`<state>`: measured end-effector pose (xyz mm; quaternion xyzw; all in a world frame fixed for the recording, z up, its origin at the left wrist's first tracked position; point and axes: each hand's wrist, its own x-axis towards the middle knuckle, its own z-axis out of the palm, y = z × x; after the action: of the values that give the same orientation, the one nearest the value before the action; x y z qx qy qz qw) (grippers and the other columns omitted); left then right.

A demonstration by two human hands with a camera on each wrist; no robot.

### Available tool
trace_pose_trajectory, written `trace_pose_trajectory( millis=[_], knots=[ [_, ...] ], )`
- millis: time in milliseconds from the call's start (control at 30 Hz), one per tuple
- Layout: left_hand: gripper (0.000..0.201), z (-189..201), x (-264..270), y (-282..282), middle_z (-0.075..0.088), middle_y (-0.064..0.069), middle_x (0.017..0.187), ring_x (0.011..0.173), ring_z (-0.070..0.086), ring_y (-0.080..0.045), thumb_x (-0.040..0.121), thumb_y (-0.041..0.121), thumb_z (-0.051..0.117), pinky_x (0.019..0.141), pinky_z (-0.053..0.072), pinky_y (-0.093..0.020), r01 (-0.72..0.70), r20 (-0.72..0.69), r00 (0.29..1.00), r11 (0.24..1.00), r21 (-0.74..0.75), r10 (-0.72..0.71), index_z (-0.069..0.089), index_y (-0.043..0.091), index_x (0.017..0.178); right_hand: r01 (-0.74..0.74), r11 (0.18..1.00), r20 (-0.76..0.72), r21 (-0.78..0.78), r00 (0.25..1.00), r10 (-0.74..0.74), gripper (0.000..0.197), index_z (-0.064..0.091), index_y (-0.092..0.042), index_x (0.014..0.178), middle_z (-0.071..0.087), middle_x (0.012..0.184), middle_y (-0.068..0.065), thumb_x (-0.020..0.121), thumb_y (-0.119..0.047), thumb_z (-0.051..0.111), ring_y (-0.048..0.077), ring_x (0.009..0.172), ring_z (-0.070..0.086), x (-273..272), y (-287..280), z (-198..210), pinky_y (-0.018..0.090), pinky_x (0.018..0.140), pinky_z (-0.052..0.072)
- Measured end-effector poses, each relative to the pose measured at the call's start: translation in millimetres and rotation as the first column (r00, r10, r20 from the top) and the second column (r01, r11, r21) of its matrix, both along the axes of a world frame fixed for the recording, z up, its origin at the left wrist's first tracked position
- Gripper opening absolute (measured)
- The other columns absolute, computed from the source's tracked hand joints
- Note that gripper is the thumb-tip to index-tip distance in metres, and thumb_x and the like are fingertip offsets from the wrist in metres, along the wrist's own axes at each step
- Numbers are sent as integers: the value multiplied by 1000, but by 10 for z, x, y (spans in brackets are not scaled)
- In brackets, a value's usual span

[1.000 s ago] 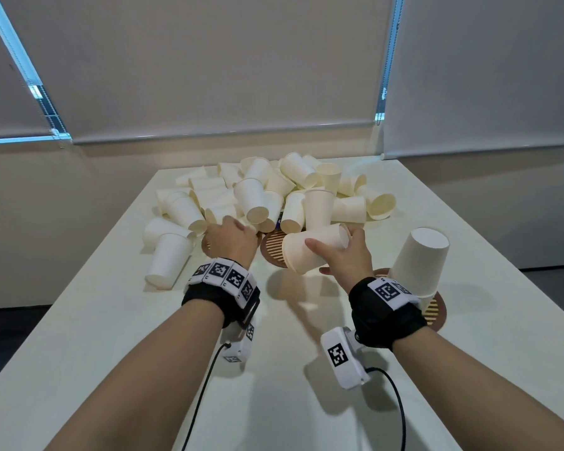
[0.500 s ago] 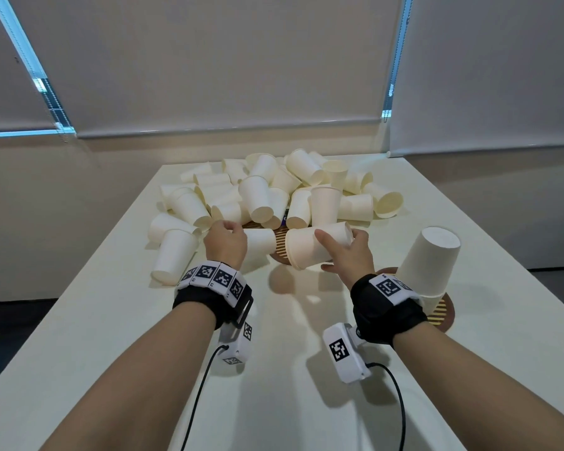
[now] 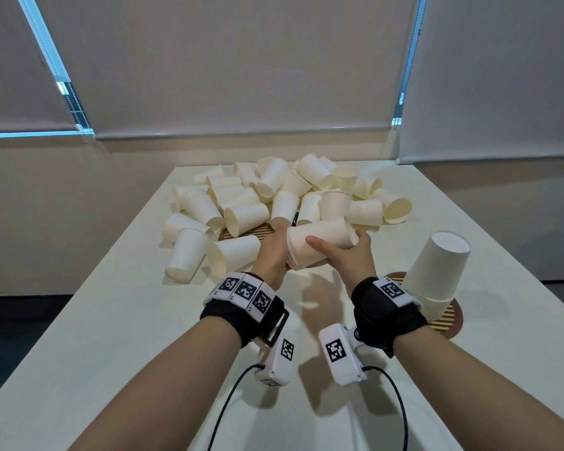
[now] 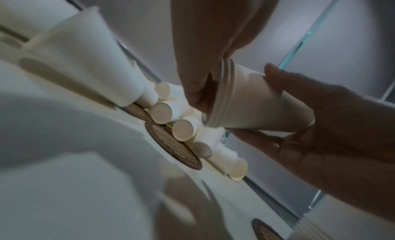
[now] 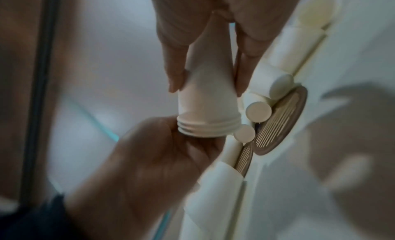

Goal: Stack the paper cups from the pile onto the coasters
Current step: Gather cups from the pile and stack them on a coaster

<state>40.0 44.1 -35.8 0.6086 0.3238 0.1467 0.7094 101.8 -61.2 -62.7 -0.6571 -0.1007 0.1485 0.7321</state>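
A short nest of white paper cups is held on its side above the table, rims to the left. My right hand grips its body, thumb on top and fingers underneath. My left hand cups the rim end; in the right wrist view its fingers curl under the rims. The loose cup pile lies just beyond, partly covering striped brown coasters. An upside-down cup stack stands on the right coaster.
A cup on its side and an upturned cup sit left of my left hand. The white table ends at a wall with blinds. Wrist camera cables trail over the near table.
My left hand brought its cup from the pile's edge to the right and joined it to the cups in my right hand. Both hands now meet on one nest, slightly higher.
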Motion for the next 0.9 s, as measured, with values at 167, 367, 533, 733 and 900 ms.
trace_pose_trajectory(
  millis=[167,367,533,733,900],
  knots=[
    [43,-62,-202,159,63,-18,108,107,56,-33,99,37,38,87,44,-39,13,-145,974,594,805,175,64,3,98,-89,990,-119,107,988,102,52,52,-10,107,64,102,7,65,-12,83,26,97,64,2,-44,13,42,81,57],
    [67,-289,-525,572,39,-13,134,127,36,-33,81,38,65,102,38,-47,261,-554,752,610,748,356,36,14,136,-68,997,-144,28,987,71,82,49,-6,125,62,119,13,55,-27,87,31,106,63,-22,15,-52,41,71,60],
    [72,-437,-582,626,48,-12,124,118,47,-29,67,20,80,97,44,-37,294,-518,835,648,702,183,47,17,130,-9,1000,-181,22,983,13,107,48,-6,127,61,122,13,34,-45,84,31,109,62,-33,12,-69,34,60,59],
    [71,-129,-478,403,48,0,108,100,51,-21,61,-1,81,68,52,-27,202,-199,974,802,563,-106,53,18,124,32,996,-166,86,986,-18,95,48,-5,126,60,123,16,46,-40,86,31,108,62,-26,-73,68,32,57,58],
    [74,9,-278,127,53,1,110,93,57,-14,60,-9,78,73,52,-27,199,-4,976,886,419,-217,43,18,119,-77,989,-50,126,995,84,73,46,-13,128,62,117,11,65,-18,82,31,105,63,-69,-43,217,43,70,60]
  ],
)
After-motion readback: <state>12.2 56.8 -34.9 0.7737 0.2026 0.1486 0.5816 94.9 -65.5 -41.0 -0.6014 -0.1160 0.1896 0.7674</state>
